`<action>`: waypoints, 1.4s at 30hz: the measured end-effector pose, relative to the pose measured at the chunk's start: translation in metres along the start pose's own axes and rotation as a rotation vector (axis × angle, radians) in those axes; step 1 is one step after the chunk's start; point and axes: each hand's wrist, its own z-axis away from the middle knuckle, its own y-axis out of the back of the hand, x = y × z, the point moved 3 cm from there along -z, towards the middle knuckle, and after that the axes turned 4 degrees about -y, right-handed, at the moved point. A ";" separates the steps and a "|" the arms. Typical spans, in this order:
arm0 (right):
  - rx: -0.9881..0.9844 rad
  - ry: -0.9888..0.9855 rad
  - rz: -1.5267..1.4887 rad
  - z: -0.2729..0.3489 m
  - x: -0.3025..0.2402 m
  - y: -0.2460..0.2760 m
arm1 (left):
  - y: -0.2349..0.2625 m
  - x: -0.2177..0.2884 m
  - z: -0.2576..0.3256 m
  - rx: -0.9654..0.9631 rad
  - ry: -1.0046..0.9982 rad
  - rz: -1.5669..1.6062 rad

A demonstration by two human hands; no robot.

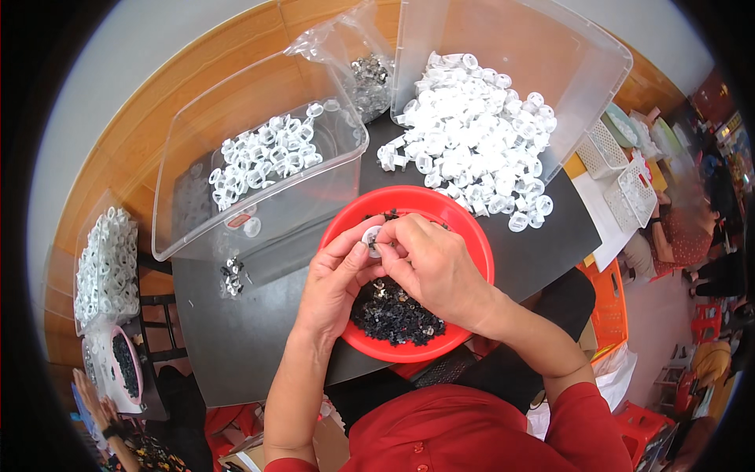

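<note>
Over a red plastic basin (484, 263), my left hand (329, 289) pinches a small round white plastic part (370, 235) between thumb and fingers. The fingers of my right hand (434, 266) are closed together against that same part. A tiny dark piece shows at their fingertips, too small to name. Beneath both hands, the basin holds a heap of small black parts (399, 318) with a few shiny metal bits among them.
Beyond the basin, white plastic parts (480, 126) spill from a tipped clear bin (582, 47) onto the dark table (236, 346). At left stands a clear bin (259, 185) of white rings. A bag of metal pieces (370, 75) lies behind. Another person's hand (96, 401) is at lower left.
</note>
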 end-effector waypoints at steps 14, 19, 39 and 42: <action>-0.023 0.058 -0.069 -0.005 -0.010 0.000 | 0.011 -0.007 0.001 0.018 0.025 0.173; 0.029 0.140 -0.079 -0.012 -0.010 -0.012 | 0.026 -0.007 0.003 0.053 0.011 0.113; -0.045 0.108 -0.119 -0.010 0.002 -0.026 | 0.034 -0.002 0.002 0.128 -0.074 0.068; -0.053 0.152 -0.086 -0.012 0.005 -0.031 | 0.023 0.002 0.001 0.161 -0.085 0.071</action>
